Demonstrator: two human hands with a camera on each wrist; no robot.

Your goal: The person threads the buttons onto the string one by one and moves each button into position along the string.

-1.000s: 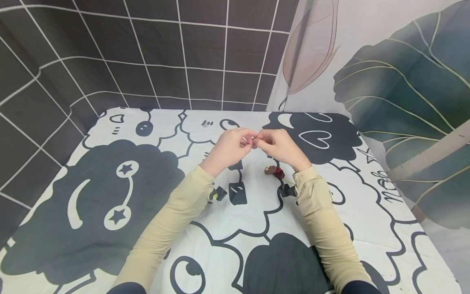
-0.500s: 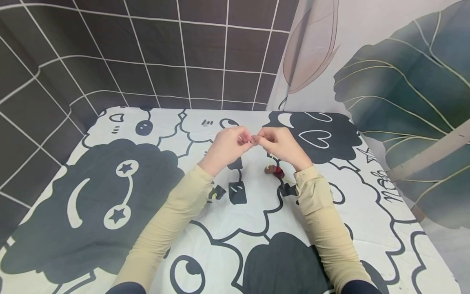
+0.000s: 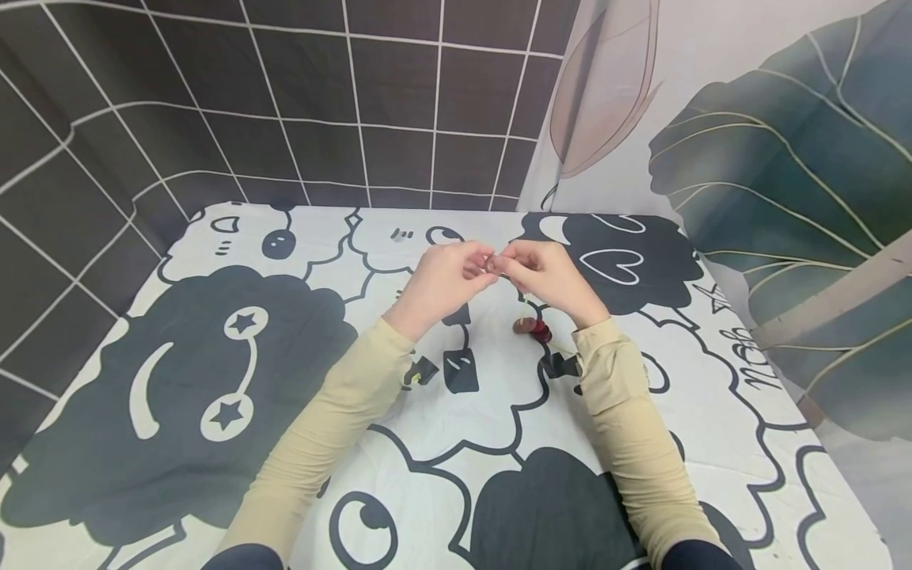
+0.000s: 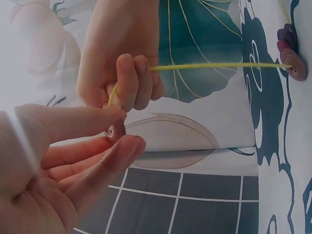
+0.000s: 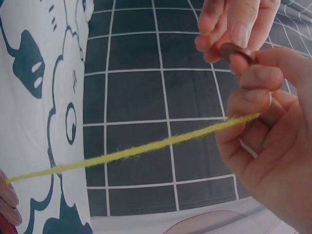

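Above the bed-like patterned surface, both hands meet. My left hand point(image 3: 443, 279) pinches a small brown button point(image 4: 115, 130) between thumb and fingers. Touching that button from the other side is my right hand point(image 3: 547, 277), its fingers curled round a yellow yarn point(image 5: 146, 148). In the left wrist view the yarn's short end comes up at the button; whether it passes through a hole is hidden by fingertips. From the right hand the yarn runs taut down to a strung brown button point(image 4: 295, 66), with dark red buttons point(image 3: 541, 332) beside it on the cloth.
A white cloth with black cartoon prints point(image 3: 456, 443) covers the surface. Small dark pieces point(image 3: 422, 372) lie left of the strung buttons, one with a yellow bit. A dark grid curtain point(image 3: 392, 103) hangs behind, and a leaf-print curtain point(image 3: 798, 206) at the right.
Both hands stay nearly in place. The left fingers have shifted and spread a little round the button, which shows more clearly between the fingertips. The strung buttons have not moved.
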